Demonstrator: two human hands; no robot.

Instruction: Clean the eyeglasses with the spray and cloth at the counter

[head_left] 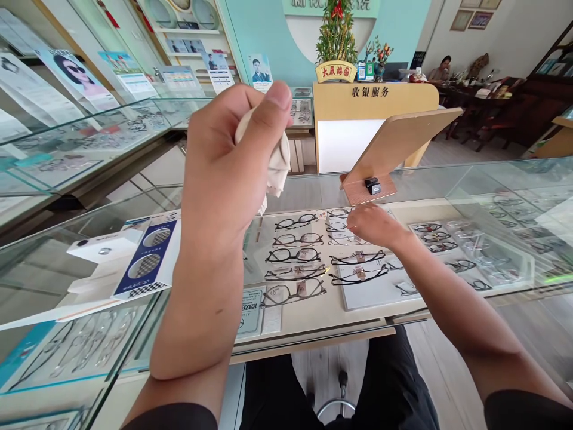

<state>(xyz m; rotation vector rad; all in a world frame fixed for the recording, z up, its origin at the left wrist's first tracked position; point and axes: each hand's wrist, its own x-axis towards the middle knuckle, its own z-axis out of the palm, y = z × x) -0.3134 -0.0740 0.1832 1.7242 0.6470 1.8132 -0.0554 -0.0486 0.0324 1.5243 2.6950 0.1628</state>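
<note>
Raised in front of me, my left hand (228, 161) is closed around a crumpled cream-coloured cloth (278, 164), which bulges out beside the thumb and hangs below it. My right hand (369, 222) is at the glass display counter (313, 200), knuckles up and fingers curled under; whatever they may hold is hidden. Close beyond it stands a tilted wooden tabletop mirror (398, 140), seen from its back, with a small black object (372, 186) on its base. Below the glass, rows of eyeglasses (298, 255) lie on a white surface.
An opened white and blue cardboard box (147, 263) lies on the counter to the left. More glass cases (80, 143) run along the left wall. A wooden cashier desk (376, 101) with a plant stands ahead. Far right, a person (443, 70) sits at a dark table.
</note>
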